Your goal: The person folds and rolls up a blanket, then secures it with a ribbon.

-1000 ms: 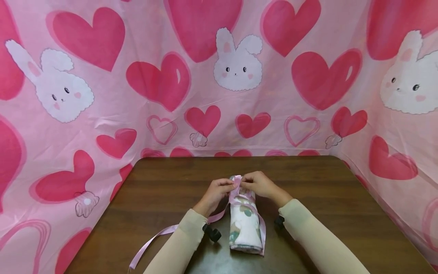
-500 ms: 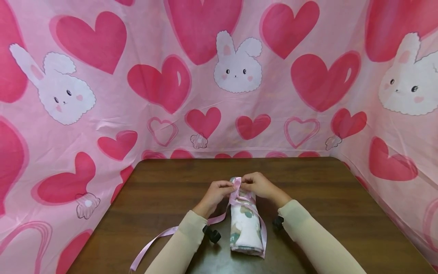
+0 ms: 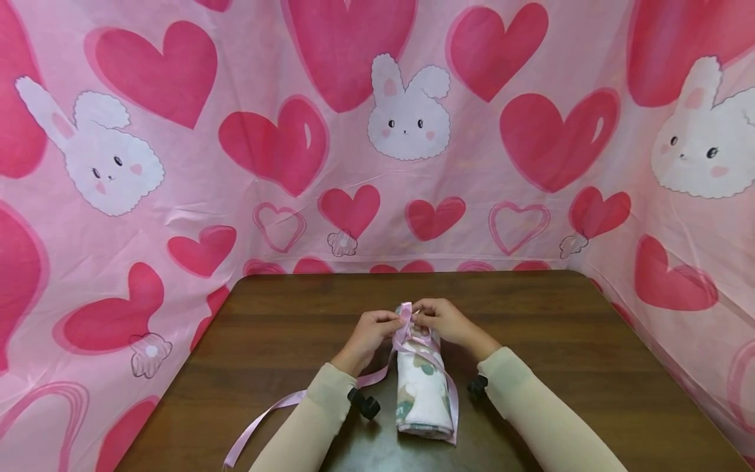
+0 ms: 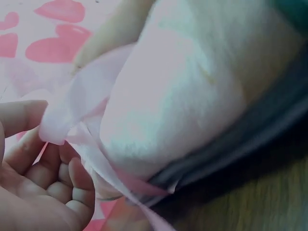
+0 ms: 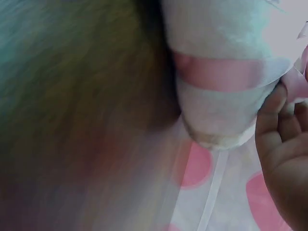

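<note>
A rolled towel (image 3: 423,400), white with green and brown patches, lies lengthwise on the table. Pink satin ribbon (image 3: 406,312) wraps around its far half and crosses on top. My left hand (image 3: 367,333) pinches a loop of this ribbon between thumb and forefinger at the roll's left side; the left wrist view shows the folded ribbon (image 4: 72,103) at those fingertips. From the other side my right hand (image 3: 453,322) pinches ribbon close to the left fingertips. The right wrist view shows a flat ribbon band (image 5: 216,73) around the roll, with the right fingers (image 5: 270,113) beside it.
One long ribbon tail (image 3: 265,416) trails over the brown wooden table (image 3: 548,314) toward the front left. Another tail (image 3: 453,406) runs along the roll's right side. A pink cloth (image 3: 407,183) with hearts and rabbits hangs behind and at both sides.
The ribbon loop between my fingertips now stands more upright, and my right fingers have shifted slightly left. The towel roll stays in place.
</note>
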Demonstrator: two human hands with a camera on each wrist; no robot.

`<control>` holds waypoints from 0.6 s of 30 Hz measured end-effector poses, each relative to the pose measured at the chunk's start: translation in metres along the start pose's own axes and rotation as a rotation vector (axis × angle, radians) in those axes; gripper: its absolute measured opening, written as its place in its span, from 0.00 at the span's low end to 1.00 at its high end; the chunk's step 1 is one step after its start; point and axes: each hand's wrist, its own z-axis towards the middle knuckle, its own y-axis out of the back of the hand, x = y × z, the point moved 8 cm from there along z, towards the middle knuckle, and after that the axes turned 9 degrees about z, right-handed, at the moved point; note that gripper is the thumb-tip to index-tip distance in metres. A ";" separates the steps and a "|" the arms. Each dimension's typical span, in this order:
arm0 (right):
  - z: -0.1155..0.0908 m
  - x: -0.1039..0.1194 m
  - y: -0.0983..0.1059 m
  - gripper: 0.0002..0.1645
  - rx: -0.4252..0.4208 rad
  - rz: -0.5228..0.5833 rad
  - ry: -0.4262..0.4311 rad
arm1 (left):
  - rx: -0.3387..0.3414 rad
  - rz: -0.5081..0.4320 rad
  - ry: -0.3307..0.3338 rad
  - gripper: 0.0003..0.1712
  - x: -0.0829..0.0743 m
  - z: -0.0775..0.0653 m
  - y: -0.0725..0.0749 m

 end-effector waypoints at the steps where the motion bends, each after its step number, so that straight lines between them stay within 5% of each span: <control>1: -0.002 0.000 0.003 0.09 -0.033 -0.046 0.000 | 0.008 -0.023 0.006 0.12 0.000 0.000 0.000; 8: -0.033 0.015 0.017 0.04 -0.267 -0.232 0.032 | 0.043 -0.110 0.034 0.14 0.004 -0.001 -0.006; 13: -0.045 0.033 -0.008 0.11 -0.159 -0.344 0.034 | 0.020 -0.053 0.034 0.14 0.005 0.001 -0.004; 18: -0.052 0.054 -0.045 0.11 -0.020 -0.666 0.159 | -0.001 -0.035 0.016 0.13 0.003 0.001 -0.003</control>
